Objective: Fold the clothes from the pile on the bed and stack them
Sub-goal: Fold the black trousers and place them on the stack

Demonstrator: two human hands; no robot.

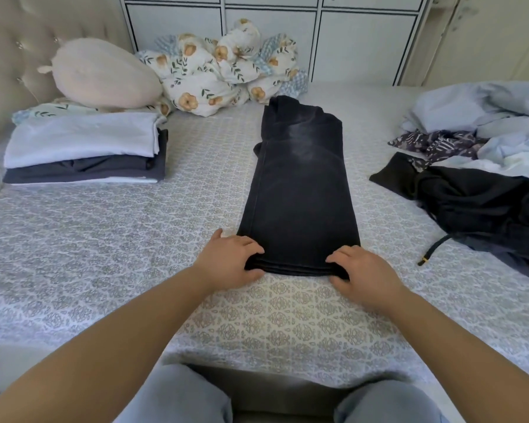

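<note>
A pair of black jeans [300, 190] lies lengthwise on the bed [104, 239], folded leg on leg, waist end far and hems near me. My left hand [229, 261] grips the near left corner of the hems, fingers on top and thumb under. My right hand [364, 267] grips the near right corner the same way. A stack of folded clothes [83, 148], white on top and dark below, sits at the left. The unfolded pile [483, 166] of pale blue, patterned and black garments lies at the right.
A cream plush pillow [101, 74] and a bunched floral quilt [223, 68] lie at the head of the bed. White cabinets [348, 38] stand behind. A black drawstring [434, 248] trails from the right pile. My knees [177, 398] show at the bed's near edge.
</note>
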